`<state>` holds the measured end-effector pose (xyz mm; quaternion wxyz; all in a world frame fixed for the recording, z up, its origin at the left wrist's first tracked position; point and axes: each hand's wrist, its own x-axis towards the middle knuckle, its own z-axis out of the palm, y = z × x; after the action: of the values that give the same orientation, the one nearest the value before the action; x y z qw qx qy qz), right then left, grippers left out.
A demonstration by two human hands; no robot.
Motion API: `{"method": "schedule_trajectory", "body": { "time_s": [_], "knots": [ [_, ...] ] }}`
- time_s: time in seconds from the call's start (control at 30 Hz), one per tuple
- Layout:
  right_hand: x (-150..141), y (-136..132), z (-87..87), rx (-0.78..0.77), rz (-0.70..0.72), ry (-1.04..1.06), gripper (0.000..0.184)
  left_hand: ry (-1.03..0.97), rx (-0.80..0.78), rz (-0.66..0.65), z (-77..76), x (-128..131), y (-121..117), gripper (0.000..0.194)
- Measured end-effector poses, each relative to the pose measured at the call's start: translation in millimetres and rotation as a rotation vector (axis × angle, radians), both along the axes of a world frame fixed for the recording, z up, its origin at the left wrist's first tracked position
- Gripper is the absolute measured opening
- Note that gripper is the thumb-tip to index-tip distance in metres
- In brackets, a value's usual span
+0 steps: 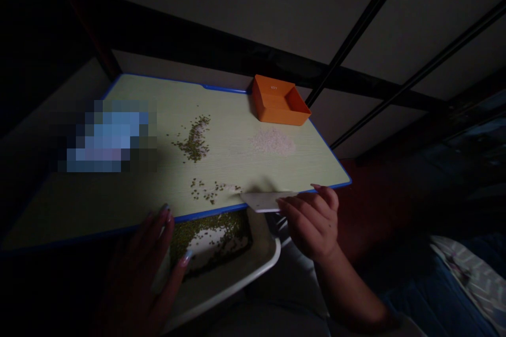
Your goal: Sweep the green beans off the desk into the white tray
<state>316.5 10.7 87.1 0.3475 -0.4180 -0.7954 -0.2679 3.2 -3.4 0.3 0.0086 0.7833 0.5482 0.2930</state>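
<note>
My right hand [312, 221] is closed around a flat white scraper [263, 201], whose edge rests at the near blue rim of a low table [237, 168]. Just left of the scraper lie scattered green beans [212, 193] mixed with white grains. Below the table edge sits a white basin [272, 253] holding green beans [197, 229] and a pale patch of grains. My left hand [154, 258] is over the basin's left side, fingers and thumb apart, fingertips by the table edge. Its palm is lost in shadow.
A larger pile of green beans and white grains [195, 139] lies mid-table. To its right is a heap of white grains [272, 141], with an orange open box [282, 102] behind it. A blurred-out bluish object [106, 139] is at left. Pale panels [276, 0] stand behind.
</note>
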Motion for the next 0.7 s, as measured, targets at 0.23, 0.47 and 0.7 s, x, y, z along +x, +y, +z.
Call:
{"method": "schedule_trajectory", "body": {
  "time_s": [0.23, 0.47, 0.7],
  "knots": [
    [0.0, 2.8, -0.9, 0.018, -0.05, -0.001, 0.018, -0.011, 0.004, 0.002, -2.2, -0.3, -0.5, 0.068],
    [-2.5, 5.9, -0.4, 0.037, -0.081, 0.031, 0.019, -0.02, -0.02, 0.016, -3.5, 0.5, -0.1, 0.07],
    [-4.5, 10.3, -1.7, 0.028, -0.084, 0.039, 0.02, -0.003, -0.006, 0.003, -1.0, 0.1, 0.9, 0.07]
  ]
}}
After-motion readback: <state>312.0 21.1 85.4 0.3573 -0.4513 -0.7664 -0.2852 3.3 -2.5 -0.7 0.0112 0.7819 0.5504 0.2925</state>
